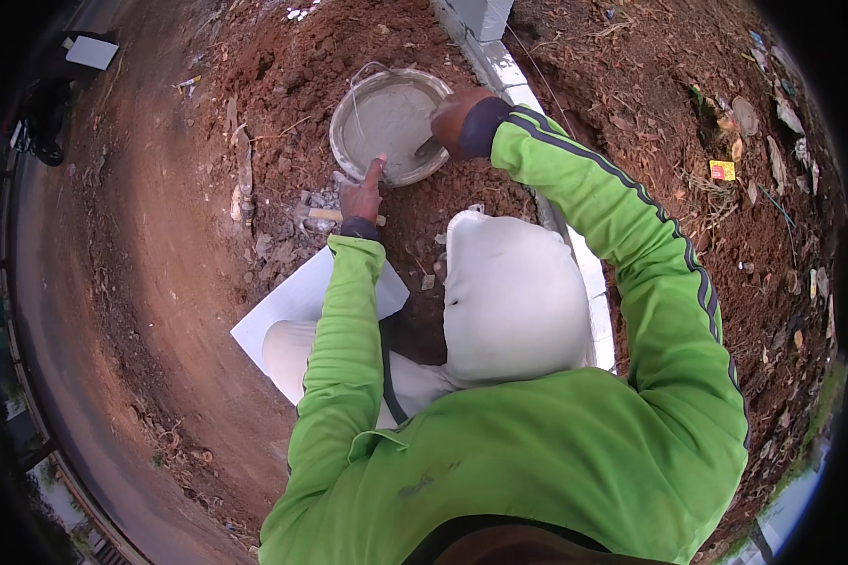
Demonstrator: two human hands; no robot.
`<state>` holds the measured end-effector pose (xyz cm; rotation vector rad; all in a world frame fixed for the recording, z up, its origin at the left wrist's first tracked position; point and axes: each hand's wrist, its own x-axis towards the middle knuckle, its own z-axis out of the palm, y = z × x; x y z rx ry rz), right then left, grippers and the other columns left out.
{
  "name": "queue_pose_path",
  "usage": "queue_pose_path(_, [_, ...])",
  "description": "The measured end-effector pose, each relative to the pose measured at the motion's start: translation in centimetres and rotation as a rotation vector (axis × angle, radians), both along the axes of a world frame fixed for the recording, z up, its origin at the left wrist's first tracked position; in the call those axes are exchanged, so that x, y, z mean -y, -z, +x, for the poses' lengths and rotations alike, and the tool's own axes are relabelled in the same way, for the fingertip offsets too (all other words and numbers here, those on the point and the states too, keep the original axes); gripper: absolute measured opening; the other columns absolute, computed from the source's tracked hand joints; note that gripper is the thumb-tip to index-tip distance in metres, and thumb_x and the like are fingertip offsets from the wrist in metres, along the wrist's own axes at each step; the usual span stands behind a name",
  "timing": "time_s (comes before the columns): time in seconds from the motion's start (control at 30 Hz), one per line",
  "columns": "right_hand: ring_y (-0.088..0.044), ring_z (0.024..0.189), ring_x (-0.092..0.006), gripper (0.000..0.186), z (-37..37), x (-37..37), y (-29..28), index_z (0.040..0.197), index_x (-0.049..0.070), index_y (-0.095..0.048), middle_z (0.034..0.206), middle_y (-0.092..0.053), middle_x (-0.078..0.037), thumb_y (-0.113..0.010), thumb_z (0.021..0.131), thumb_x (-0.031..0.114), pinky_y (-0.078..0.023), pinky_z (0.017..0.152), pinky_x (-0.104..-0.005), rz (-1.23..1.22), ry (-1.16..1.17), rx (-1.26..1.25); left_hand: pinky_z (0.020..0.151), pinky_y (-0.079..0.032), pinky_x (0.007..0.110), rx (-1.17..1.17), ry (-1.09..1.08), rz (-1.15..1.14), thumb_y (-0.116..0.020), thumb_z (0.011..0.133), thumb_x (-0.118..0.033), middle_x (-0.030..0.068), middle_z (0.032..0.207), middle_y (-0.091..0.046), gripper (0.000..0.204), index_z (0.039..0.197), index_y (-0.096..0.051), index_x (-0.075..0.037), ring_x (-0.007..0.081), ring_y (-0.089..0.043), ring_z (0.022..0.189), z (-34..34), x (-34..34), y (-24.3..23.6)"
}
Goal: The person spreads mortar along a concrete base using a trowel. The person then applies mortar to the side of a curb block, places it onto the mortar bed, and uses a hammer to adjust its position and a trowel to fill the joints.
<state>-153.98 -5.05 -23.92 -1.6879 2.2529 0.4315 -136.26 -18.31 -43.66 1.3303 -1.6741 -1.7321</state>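
Observation:
A round bucket [337, 141] with a thin wire handle stands on the soil, holding wet grey cement [386, 118]. At its right rim my right hand [460, 121] is closed on what looks like a trowel [428, 149], its dark grey blade dipping into the cement; the fingers and grip are mostly hidden. My left hand [359, 198] is at the near left rim, index finger stretched over the edge to the cement. Just below that wrist, a light wooden handle [326, 215] lies on grey rubble.
A low wall with a pale top [589, 268] runs along my right, with a grey post [485, 17] at its far end. A white board [283, 306] lies by my left leg. Reddish soil surrounds the bucket; dry leaves and litter cover the right. A road passes on the left.

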Motion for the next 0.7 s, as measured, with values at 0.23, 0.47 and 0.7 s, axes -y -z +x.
queue_pose_path(0.23, [-0.067, 0.102, -0.0392, 0.044, -5.5, -3.6, -3.2, 0.109, -0.001, -0.069, 0.101, -0.070, -0.024, -0.075, 0.085, 0.035, -0.054, 0.089, -0.0475, 0.074, 0.131, 0.108, 0.068, -0.058, 0.039, -0.238, -0.098, 0.368, -0.074, 0.090, -0.032, 0.0128, 0.104, -0.064, 0.041, 0.114, -0.058, -0.003, 0.0245, -0.065, 0.079, -2.2, 1.5, 2.7])
queue_pose_path(0.47, [-0.066, 0.098, -0.0409, 0.051, -5.1, -11.4, 1.3, 0.118, 0.002, -0.065, 0.102, -0.070, -0.022, -0.066, 0.096, 0.048, -0.052, 0.088, -0.0466, -0.445, 0.194, 0.399, 0.050, -0.052, 0.030, -0.221, 0.002, 0.025, -0.074, 0.091, -0.021, 0.0041, 0.083, -0.064, 0.025, 0.104, -0.059, -0.005, 0.0151, -0.061, 0.061, -2.9, 2.3, 1.0])
queue_pose_path(0.7, [-0.066, 0.097, -0.0455, 0.045, -4.8, -12.8, 6.0, 0.126, 0.002, -0.064, 0.101, -0.070, -0.028, -0.057, 0.101, 0.039, -0.052, 0.085, -0.0528, -0.439, 0.326, 0.237, 0.051, -0.051, 0.027, -0.184, 0.285, 0.025, -0.071, 0.095, -0.019, 0.0037, 0.091, -0.067, 0.027, 0.113, -0.056, -0.006, 0.0107, -0.063, 0.071, -1.7, 3.3, 0.8])
